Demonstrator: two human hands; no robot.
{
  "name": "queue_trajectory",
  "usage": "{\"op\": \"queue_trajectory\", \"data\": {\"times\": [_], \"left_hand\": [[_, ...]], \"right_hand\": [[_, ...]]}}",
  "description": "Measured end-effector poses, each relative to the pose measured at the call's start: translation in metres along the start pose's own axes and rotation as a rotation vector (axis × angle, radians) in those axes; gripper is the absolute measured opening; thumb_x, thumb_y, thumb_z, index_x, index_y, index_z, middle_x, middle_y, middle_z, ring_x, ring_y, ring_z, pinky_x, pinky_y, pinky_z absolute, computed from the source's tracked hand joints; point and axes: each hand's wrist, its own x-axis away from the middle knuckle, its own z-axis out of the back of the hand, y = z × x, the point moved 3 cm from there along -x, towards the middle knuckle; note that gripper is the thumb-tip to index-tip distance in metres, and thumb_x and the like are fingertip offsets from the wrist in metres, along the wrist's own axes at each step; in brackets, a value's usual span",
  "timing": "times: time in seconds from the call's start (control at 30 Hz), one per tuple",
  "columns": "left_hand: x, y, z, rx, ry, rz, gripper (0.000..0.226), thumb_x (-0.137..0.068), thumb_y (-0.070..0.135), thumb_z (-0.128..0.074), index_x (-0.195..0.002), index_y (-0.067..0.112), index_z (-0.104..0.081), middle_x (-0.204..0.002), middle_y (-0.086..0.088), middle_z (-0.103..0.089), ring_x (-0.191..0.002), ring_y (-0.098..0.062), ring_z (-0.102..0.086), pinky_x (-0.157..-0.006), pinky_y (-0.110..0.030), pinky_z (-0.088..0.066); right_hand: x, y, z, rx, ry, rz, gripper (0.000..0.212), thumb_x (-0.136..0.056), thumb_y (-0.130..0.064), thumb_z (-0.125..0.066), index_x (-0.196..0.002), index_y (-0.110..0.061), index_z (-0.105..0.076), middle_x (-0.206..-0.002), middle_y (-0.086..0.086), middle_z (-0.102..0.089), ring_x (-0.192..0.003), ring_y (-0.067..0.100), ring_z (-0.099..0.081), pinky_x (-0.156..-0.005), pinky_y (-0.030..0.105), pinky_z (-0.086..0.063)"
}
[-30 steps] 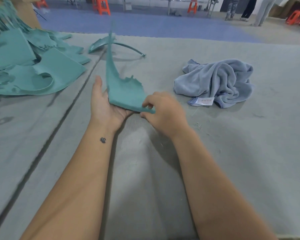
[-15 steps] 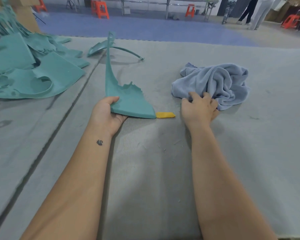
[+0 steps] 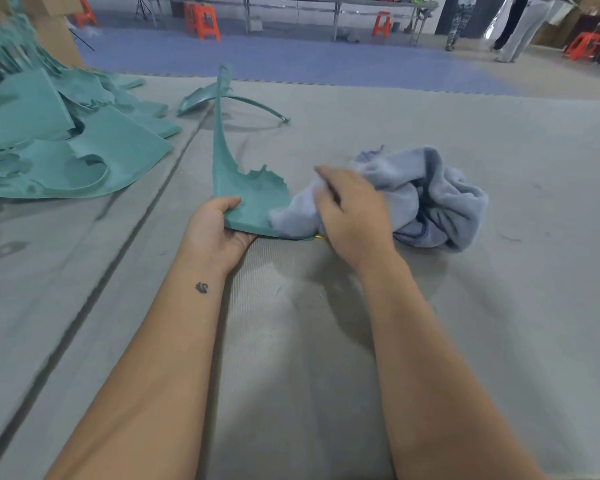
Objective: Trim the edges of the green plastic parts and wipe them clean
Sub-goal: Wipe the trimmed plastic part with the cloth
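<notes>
A green plastic part (image 3: 238,188) with a ragged upper edge and a long thin spike stands upright on the grey mat. My left hand (image 3: 215,228) grips its near left corner from below. My right hand (image 3: 352,211) holds a bunched light-blue towel (image 3: 437,199) and presses one end of it onto the part's right corner. A sliver of a yellow tool (image 3: 319,237) shows under my right hand; the rest is hidden.
A heap of green plastic parts (image 3: 66,147) lies at the left. One curved green piece (image 3: 208,98) rests further back on the grey mat (image 3: 291,358). Orange stools (image 3: 203,20) and standing people (image 3: 520,26) are far behind.
My right hand left the part's corner, took hold of the towel and dragged it left onto the part, covering the yellow tool. My left hand kept its grip on the part.
</notes>
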Motion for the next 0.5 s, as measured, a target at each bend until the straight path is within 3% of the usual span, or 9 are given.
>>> {"op": "queue_trajectory", "data": {"times": [0.03, 0.1, 0.13, 0.2, 0.27, 0.3, 0.4, 0.5], "left_hand": [[0.000, 0.000, 0.000, 0.000, -0.003, 0.002, 0.027, -0.098, 0.002, -0.037, -0.116, 0.002, -0.057, -0.102, -0.016, -0.070, -0.089, -0.029, -0.070, -0.072, -0.044, -0.058], [0.000, 0.000, 0.000, 0.001, -0.003, 0.005, 0.024, -0.098, 0.002, -0.037, -0.108, 0.001, -0.059, -0.096, -0.016, -0.071, -0.083, -0.028, -0.071, -0.069, -0.043, -0.058], [0.001, 0.000, 0.000, -0.002, -0.002, 0.006, 0.024, -0.098, 0.002, -0.037, -0.108, 0.001, -0.059, -0.097, -0.016, -0.071, -0.084, -0.029, -0.071, -0.070, -0.043, -0.058], [0.000, 0.000, 0.000, -0.003, 0.001, 0.009, 0.025, -0.098, 0.002, -0.037, -0.113, 0.001, -0.057, -0.106, -0.018, -0.068, -0.092, -0.030, -0.069, -0.076, -0.044, -0.057], [0.000, 0.000, 0.000, -0.002, 0.006, 0.018, 0.029, -0.098, 0.001, -0.037, -0.121, 0.001, -0.054, -0.113, -0.019, -0.065, -0.097, -0.032, -0.066, -0.078, -0.045, -0.055], [0.001, 0.000, -0.001, -0.005, 0.010, 0.021, 0.030, -0.098, 0.001, -0.037, -0.123, 0.001, -0.053, -0.114, -0.019, -0.065, -0.098, -0.032, -0.066, -0.078, -0.045, -0.055], [0.001, 0.001, 0.000, 0.018, 0.030, -0.003, 0.033, -0.097, 0.001, -0.035, -0.126, 0.002, -0.053, -0.113, -0.017, -0.066, -0.095, -0.031, -0.067, -0.075, -0.045, -0.055], [-0.001, 0.008, 0.002, 0.106, 0.055, -0.101, 0.036, -0.097, 0.000, -0.035, -0.127, 0.005, -0.053, -0.111, -0.015, -0.066, -0.092, -0.030, -0.067, -0.074, -0.047, -0.055]], "right_hand": [[0.001, 0.005, -0.009, 0.091, -0.133, -0.047, 0.043, -0.100, -0.030, -0.045, -0.139, -0.014, -0.052, -0.138, 0.006, -0.056, -0.127, 0.025, -0.048, -0.105, 0.042, -0.036], [0.001, 0.010, -0.014, 0.105, -0.211, -0.087, 0.046, -0.100, -0.033, -0.043, -0.142, -0.014, -0.048, -0.140, 0.005, -0.054, -0.130, 0.023, -0.046, -0.107, 0.040, -0.034], [0.001, 0.007, -0.009, 0.004, -0.157, -0.097, 0.042, -0.099, -0.030, -0.045, -0.137, -0.013, -0.054, -0.133, 0.006, -0.059, -0.124, 0.023, -0.051, -0.105, 0.042, -0.037], [0.001, 0.004, 0.006, -0.108, 0.128, -0.099, 0.035, -0.094, -0.019, -0.048, -0.122, -0.008, -0.065, -0.119, 0.010, -0.065, -0.110, 0.027, -0.057, -0.096, 0.046, -0.043], [0.002, 0.013, 0.021, 0.101, 0.407, -0.171, 0.040, -0.081, -0.008, -0.047, -0.116, -0.007, -0.067, -0.123, 0.015, -0.060, -0.111, 0.032, -0.054, -0.094, 0.045, -0.040], [0.002, 0.020, 0.027, 0.206, 0.461, -0.265, 0.046, -0.077, -0.005, -0.047, -0.120, -0.008, -0.064, -0.130, 0.016, -0.055, -0.116, 0.034, -0.051, -0.096, 0.044, -0.036], [0.003, 0.048, 0.031, 0.324, 0.261, -0.602, 0.055, -0.084, -0.012, -0.048, -0.138, -0.014, -0.048, -0.143, 0.015, -0.041, -0.130, 0.035, -0.036, -0.105, 0.042, -0.021], [0.005, 0.061, 0.032, 0.367, 0.203, -0.670, 0.036, -0.092, -0.021, -0.047, -0.125, -0.011, -0.057, -0.129, 0.015, -0.054, -0.123, 0.035, -0.040, -0.103, 0.045, -0.024]]}}
